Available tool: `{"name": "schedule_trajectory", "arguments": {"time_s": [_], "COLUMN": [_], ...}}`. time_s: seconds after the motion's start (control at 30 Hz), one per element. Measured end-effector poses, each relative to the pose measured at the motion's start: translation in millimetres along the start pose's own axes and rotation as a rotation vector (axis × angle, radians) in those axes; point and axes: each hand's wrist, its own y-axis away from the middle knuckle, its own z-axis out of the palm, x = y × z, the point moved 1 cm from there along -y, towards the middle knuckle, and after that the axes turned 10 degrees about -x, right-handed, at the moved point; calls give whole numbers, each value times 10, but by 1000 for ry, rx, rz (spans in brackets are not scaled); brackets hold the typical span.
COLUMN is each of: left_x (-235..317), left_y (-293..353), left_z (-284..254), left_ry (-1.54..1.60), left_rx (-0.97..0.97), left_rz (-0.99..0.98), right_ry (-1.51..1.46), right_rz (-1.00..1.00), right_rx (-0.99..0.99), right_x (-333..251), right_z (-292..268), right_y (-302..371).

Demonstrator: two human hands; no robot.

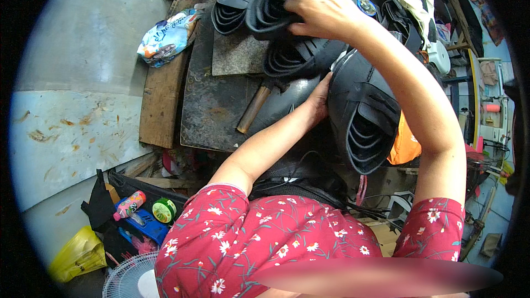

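The tabletop (207,102) has left-edge room; right fingers (295,5) clamp black uppers (268,11), closure of left fingers (326,84) unclear.

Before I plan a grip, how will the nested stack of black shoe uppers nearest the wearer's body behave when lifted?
The stack may flex yet roughly keep its shape: its thin layers curve and stand open. Those layers might slide apart, since separate edges show nested at the opening.
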Motion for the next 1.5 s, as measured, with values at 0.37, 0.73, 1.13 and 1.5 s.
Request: {"name": "schedule_trajectory", "arguments": {"time_s": [0.37, 0.73, 1.13, 1.5], "left_x": [29, -11, -74, -145], "left_y": [-16, -28, 28, 16], "left_z": [157, 211, 363, 313], "left_ry": [-73, -142, -122, -131], "left_rx": [-123, -164, -36, -12], "left_rz": [42, 7, -39, -84], "right_ry": [119, -84, -99, -68], "right_rz": [257, 494, 485, 565], "right_rx": [149, 277, 109, 223], "right_x": [-387, -351, -407, -346], "right_z": [343, 668, 766, 924], "right_y": [828, 911, 895, 856]}}
